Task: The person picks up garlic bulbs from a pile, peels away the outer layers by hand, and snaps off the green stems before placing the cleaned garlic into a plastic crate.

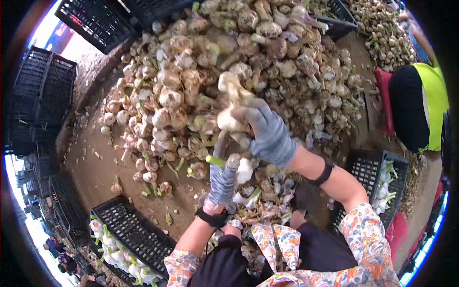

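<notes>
Right hand (270, 134), gloved, is closed around a garlic bulb (228, 120), held just in front of the garlic heap (287, 71). Left hand (222, 182), also gloved, sits directly below and grips the stalk (219, 146). The garlic's long axis runs from the bulb on the far side to the stalk on the near side, spanning the two hands.

Open-air farm sorting yard, probably at a market edge, huge garlic heap (239, 71) on a bare dirt floor (91, 167), stacked black plastic crates (40, 95), crates of trimmed white bulbs (119, 253), second garlic pile (382, 28) behind
</notes>
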Available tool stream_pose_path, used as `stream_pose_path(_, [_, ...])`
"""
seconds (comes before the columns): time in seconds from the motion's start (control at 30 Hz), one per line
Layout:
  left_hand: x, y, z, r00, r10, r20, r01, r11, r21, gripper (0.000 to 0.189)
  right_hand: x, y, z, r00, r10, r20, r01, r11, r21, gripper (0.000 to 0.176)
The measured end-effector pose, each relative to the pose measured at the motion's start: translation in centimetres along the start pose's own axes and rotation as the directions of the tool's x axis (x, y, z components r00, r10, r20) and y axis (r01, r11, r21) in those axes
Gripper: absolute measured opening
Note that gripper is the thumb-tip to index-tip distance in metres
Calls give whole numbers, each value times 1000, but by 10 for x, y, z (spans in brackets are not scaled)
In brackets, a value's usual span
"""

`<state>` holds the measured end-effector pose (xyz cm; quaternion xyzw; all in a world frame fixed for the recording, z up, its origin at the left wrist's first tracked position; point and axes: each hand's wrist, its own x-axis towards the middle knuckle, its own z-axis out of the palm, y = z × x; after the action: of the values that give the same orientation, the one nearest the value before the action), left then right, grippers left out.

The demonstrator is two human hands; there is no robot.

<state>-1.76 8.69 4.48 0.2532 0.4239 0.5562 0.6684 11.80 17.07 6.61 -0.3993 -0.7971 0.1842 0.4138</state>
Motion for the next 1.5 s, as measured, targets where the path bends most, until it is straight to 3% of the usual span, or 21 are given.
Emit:
stream_pose_path(0.07, [4,-10,-1,993,-115,36,114,993,17,69,-43,0,-1,996,39,84,-43,998,46,44])
stream_pose_path(0.17, [2,-27,3,998,-64,29,61,993,100,65,-75,2,-12,990,62,128,-68,997,42,42])
stream_pose_path(0.27, [-3,-40,-3,996,-73,50,67,990,124,71,-90,-3,-29,793,573,207,-599,672,435,31])
stream_pose_path(0.33, [-7,-44,0,992,-75,96,64,992,112,75,-97,11,-33,707,656,263,-707,659,258,37])
stream_pose_path(0.4, [-11,-46,5,992,-51,120,25,977,210,76,-104,10,-29,717,665,209,-671,577,466,45])
stream_pose_path(0.5, [-15,-54,8,989,27,148,-81,923,376,81,-106,10,-34,786,563,255,-618,722,310,40])
stream_pose_path(0.6, [-19,-55,7,983,34,179,-108,900,423,80,-110,22,-37,692,586,421,-719,614,327,36])
stream_pose_path(0.63, [-19,-52,7,973,51,225,-148,887,438,79,-106,18,-45,776,494,393,-598,774,207,34])
stream_pose_path(0.67, [-20,-51,7,973,51,226,-149,886,438,79,-109,18,-45,776,494,392,-598,774,208,34])
stream_pose_path(0.77, [-22,-50,8,977,-4,212,-91,895,437,80,-106,12,-51,750,506,425,-661,580,475,35])
stream_pose_path(0.87, [-22,-49,7,974,-15,228,-81,910,406,80,-108,8,-59,707,528,472,-707,547,447,36])
stream_pose_path(0.9, [-22,-47,8,973,-50,224,-44,918,394,81,-111,10,-56,647,571,505,-758,414,504,34])
stream_pose_path(1.0, [-21,-52,-1,972,-70,226,-20,927,374,75,-116,4,-63,670,573,472,-742,511,433,33])
stream_pose_path(1.07, [-17,-69,-23,891,-392,227,388,919,65,67,-118,1,-65,618,574,537,-786,435,440,31])
stream_pose_path(1.13, [-9,-71,-20,859,-455,233,489,865,-115,61,-128,-5,-63,578,580,573,-816,428,390,30])
stream_pose_path(1.17, [-7,-68,-21,734,-624,270,679,690,-253,63,-130,-6,-61,589,587,556,-808,451,379,31])
stream_pose_path(1.27, [-9,-56,-18,555,-740,379,825,432,-365,58,-133,-2,-62,476,647,596,-877,398,269,28])
stream_pose_path(1.33, [-8,-60,-15,806,-570,157,507,804,311,62,-139,-1,-59,452,692,562,-892,366,267,25])
stream_pose_path(1.37, [-10,-62,-11,806,-570,158,507,804,310,62,-141,1,-57,430,734,525,-903,338,267,23])
stream_pose_path(1.47, [-19,-61,7,959,-79,272,-29,928,371,67,-142,3,-55,460,743,486,-886,351,303,22])
stream_pose_path(1.5, [-15,-56,2,941,-194,278,73,916,394,66,-147,8,-53,477,707,522,-865,484,133,21])
